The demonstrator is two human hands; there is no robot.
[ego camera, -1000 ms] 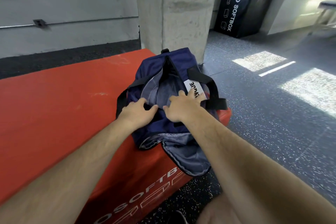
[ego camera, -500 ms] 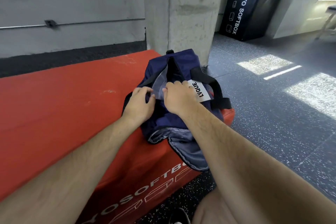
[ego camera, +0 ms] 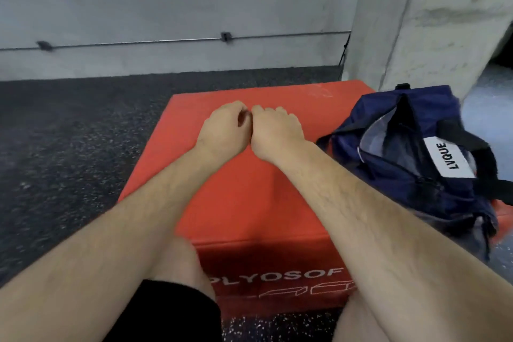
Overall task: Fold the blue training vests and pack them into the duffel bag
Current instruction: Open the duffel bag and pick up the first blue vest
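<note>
Two bare hands meet over the middle of the red plyo-box worktop [ego camera: 249,203] in the head view. The left hand [ego camera: 222,126] and right hand [ego camera: 273,130] touch knuckle to knuckle, fingers curled under, and nothing shows in either one. The navy duffel bag [ego camera: 410,191] sits at 3 o'clock from them, on the right end of the worktop and apart from both hands, and its near end seems to droop past the edge. Its zip mouth gapes upward and shows pale grey lining; whether any vest lies inside I cannot tell. Its long axis runs from about 11 o'clock, where the far end points at the concrete pillar [ego camera: 430,22], to 5 o'clock, toward the person. The white LVQUE label [ego camera: 449,155] faces up on its right side. No blue training vest shows on the worktop, nor on the speckled rubber floor [ego camera: 69,133] at 9 o'clock. Judging from that, folding and packing look done or nearly so, with the zip left to close, unless more vests lie out of frame.
</note>
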